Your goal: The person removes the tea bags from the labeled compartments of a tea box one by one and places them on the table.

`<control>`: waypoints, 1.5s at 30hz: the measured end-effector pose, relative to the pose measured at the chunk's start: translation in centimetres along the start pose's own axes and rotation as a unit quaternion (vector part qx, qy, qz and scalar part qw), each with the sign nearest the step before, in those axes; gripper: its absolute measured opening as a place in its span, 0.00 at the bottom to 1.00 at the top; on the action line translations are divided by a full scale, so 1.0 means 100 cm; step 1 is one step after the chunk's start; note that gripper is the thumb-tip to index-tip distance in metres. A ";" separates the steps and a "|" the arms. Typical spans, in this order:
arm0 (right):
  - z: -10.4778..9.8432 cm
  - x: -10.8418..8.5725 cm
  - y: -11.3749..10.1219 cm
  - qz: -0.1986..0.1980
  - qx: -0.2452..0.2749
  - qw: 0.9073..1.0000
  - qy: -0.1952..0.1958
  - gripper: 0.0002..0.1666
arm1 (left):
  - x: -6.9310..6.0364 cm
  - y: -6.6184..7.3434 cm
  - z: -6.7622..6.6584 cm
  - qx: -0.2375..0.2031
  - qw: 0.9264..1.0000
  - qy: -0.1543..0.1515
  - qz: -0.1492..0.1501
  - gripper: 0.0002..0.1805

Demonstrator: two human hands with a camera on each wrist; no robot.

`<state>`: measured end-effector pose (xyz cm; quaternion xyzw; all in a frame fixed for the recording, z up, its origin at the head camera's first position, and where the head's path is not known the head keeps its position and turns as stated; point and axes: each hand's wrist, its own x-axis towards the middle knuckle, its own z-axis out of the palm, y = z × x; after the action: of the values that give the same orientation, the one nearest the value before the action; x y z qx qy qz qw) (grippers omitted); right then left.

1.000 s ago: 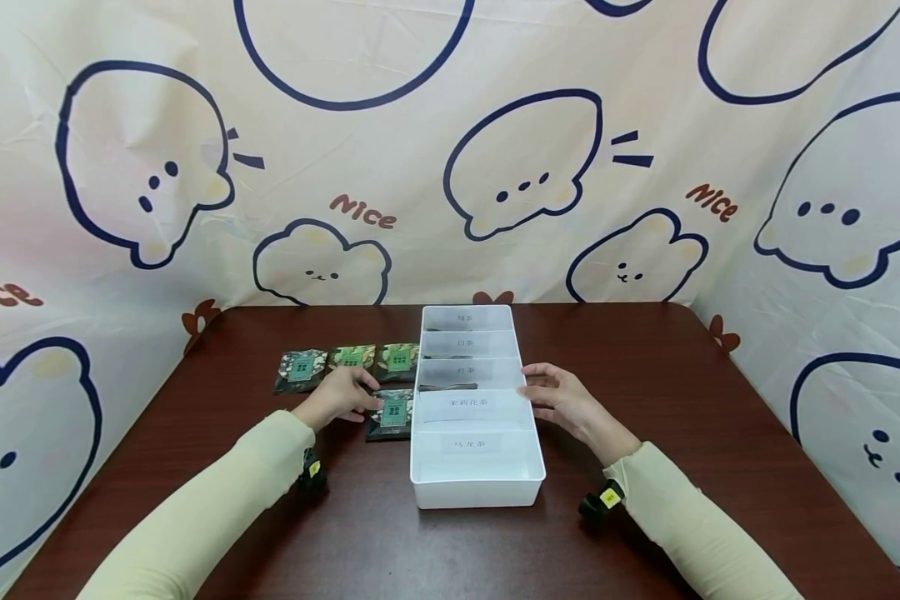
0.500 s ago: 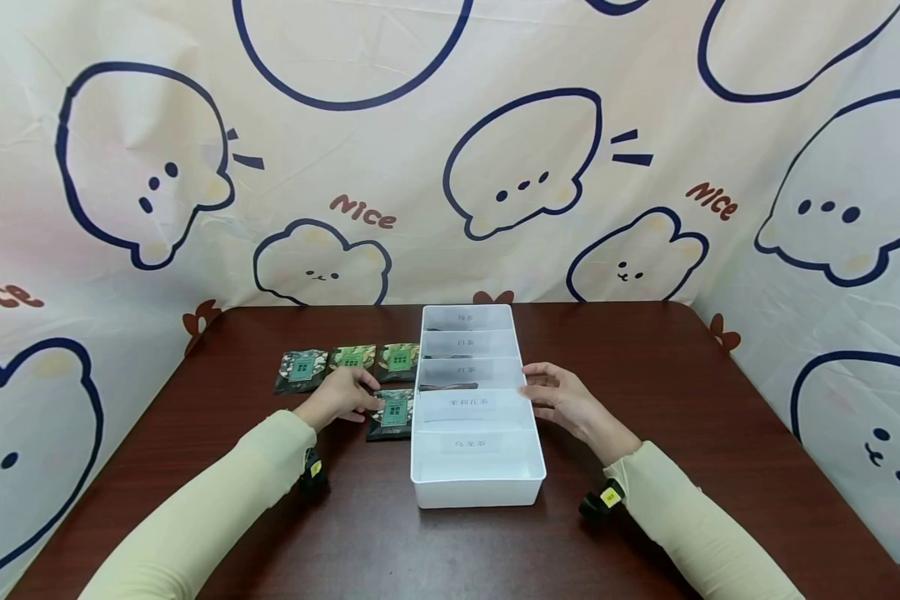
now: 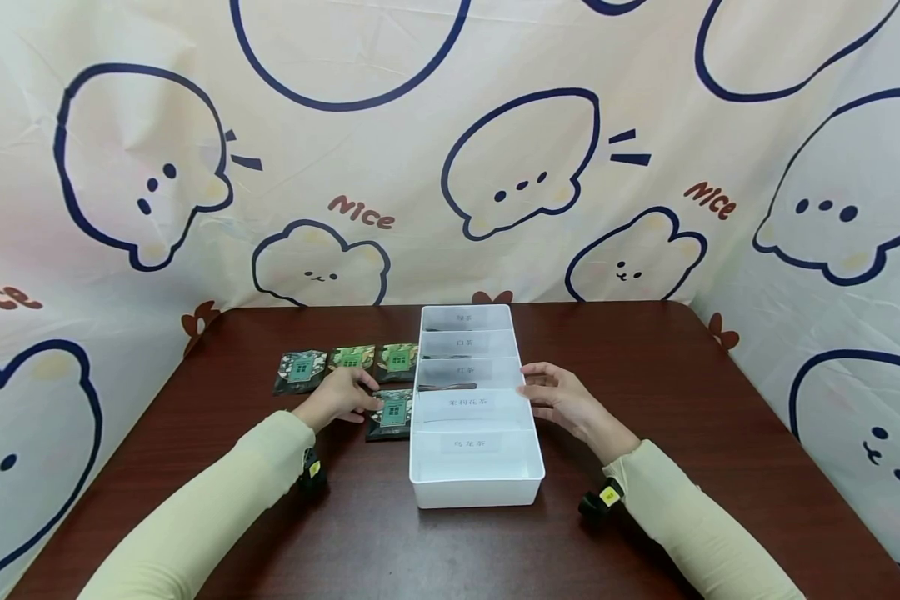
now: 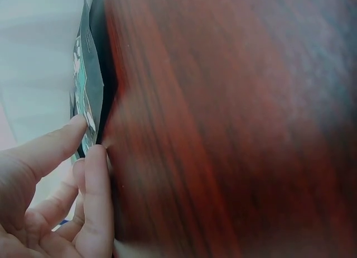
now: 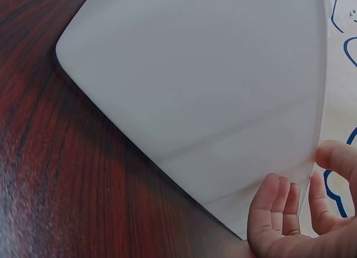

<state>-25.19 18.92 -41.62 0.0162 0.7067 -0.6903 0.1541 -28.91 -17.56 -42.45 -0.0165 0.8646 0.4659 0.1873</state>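
A dark packet with a green label [image 3: 392,421] lies against the left side of a white divided box [image 3: 478,493]. At its left edge is my left hand [image 3: 336,397]; in the left wrist view that hand [image 4: 44,196] pinches the edge of the packet [image 4: 92,73] between its fingertips. My right hand [image 3: 573,410] rests its fingers on the box's right wall and rim, extended rather than curled. The right wrist view shows this hand [image 5: 307,219] against the smooth outer wall of the box [image 5: 195,73].
Three more packets lie in a row behind the left hand: a dark one [image 3: 300,371] and two greener ones [image 3: 354,356] [image 3: 398,362]. Labelled compartments fill the box, dark edges showing in the farther ones. A patterned cloth [image 3: 420,167] hangs behind the brown table [image 3: 495,558].
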 end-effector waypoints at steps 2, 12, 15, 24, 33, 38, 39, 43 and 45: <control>0.000 0.000 0.000 0.002 -0.001 1.000 0.002 0.27 | 0.000 0.000 -0.001 -0.004 1.000 -0.004 0.001 0.21; 0.002 0.000 0.000 0.008 -0.001 1.000 0.006 0.27 | -0.013 0.020 -0.016 -0.026 0.997 -0.014 0.074 0.22; 0.003 0.000 -0.002 0.007 -0.005 1.000 0.008 0.27 | -0.023 0.032 -0.019 -0.024 0.992 -0.024 0.120 0.20; 0.002 0.001 -0.003 0.007 -0.013 1.000 0.011 0.27 | -0.037 0.056 -0.006 -0.017 0.981 -0.050 0.189 0.18; 0.001 0.001 -0.001 0.003 -0.002 1.000 0.007 0.27 | -0.028 0.061 0.016 0.028 0.976 -0.063 0.207 0.16; 0.000 0.001 0.000 0.003 0.003 1.000 0.006 0.27 | -0.023 0.059 0.024 0.049 0.977 -0.078 0.191 0.13; 0.000 0.001 0.000 0.003 0.003 1.000 0.005 0.27 | -0.023 0.059 0.025 0.054 0.977 -0.078 0.189 0.12; 0.000 0.002 0.001 0.006 0.002 1.000 0.006 0.27 | -0.022 0.058 0.027 0.073 0.976 -0.074 0.191 0.10; 0.000 0.001 0.001 0.007 0.001 1.000 0.007 0.27 | -0.022 0.058 0.027 0.081 0.975 -0.071 0.196 0.10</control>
<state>-25.31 18.90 -41.70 0.0256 0.7073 -0.6895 0.1538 -27.20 -12.41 -38.41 0.2014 0.8706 0.4217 0.1538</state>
